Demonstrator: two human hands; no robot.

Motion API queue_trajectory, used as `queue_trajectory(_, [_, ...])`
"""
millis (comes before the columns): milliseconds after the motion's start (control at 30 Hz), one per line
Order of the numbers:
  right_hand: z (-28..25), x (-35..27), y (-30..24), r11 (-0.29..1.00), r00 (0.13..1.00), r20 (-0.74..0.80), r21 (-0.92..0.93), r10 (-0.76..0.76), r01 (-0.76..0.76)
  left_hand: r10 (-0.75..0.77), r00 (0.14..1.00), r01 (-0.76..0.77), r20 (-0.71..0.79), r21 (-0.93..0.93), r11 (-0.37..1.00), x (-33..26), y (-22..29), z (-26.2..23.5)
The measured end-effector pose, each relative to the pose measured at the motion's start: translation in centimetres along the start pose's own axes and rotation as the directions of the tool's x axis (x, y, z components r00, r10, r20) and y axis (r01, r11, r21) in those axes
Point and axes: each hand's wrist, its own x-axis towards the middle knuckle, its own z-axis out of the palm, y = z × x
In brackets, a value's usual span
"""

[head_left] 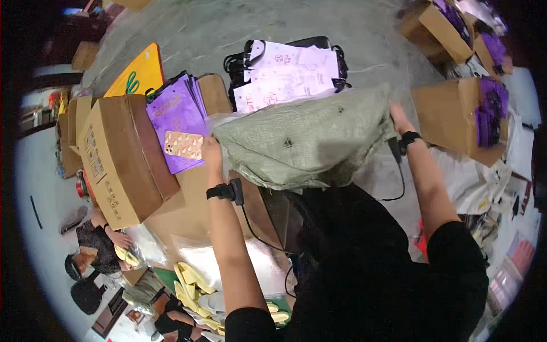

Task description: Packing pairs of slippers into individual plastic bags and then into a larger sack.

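A grey-green woven sack (307, 137) is stretched between my two hands in front of my body, its surface wrinkled, with dark marks on it. My left hand (212, 153) is closed on the sack's left corner. The right edge is gripped by my right hand (400, 118), its fingers partly hidden behind the fabric. A phone in a patterned case (183, 145) lies beside my left hand, on top of flat purple printed bags (179, 108). Just beyond the sack sits a stack of pale lilac printed bags (290, 71) with black straps.
At left stands a large cardboard box (122, 159), with green-handled scissors (132, 82) on a yellow board (149, 65) behind it. Cardboard boxes (447, 114) holding purple bags stand at right. Yellow slippers (191, 285) lie lower left, near a seated co-worker (99, 245).
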Motion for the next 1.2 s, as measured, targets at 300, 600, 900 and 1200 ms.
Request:
queue_trajectory(300, [2.3, -8.8, 9.2, 0.916, 0.878, -0.311, -0.292, -0.364, 0.276, -0.149, 0.989, 0.136, 0.004, -0.432, 0.892, -2.0, 3.0, 2.1])
queue_trajectory(600, [2.9, -7.8, 8.1, 0.538, 0.859, -0.13, -0.823, -0.495, 0.185, 0.081, 0.988, -0.123, 0.133, 0.353, 0.927, -4.3, 3.6, 2.2])
queue_trajectory(900, [3.0, -10.6, 12.0, 0.347, 0.757, -0.206, -0.937, -0.621, 0.03, 0.444, 0.896, -0.36, -0.02, 0.553, 0.751, -10.9, 1.9, 2.2])
queue_trajectory(1200, [15.4, -9.2, 17.1, -0.185, 0.669, 0.652, -0.751, -0.357, 0.634, 0.734, 0.562, -0.827, 0.38, 0.242, 0.508, -14.6, 7.4, 2.4])
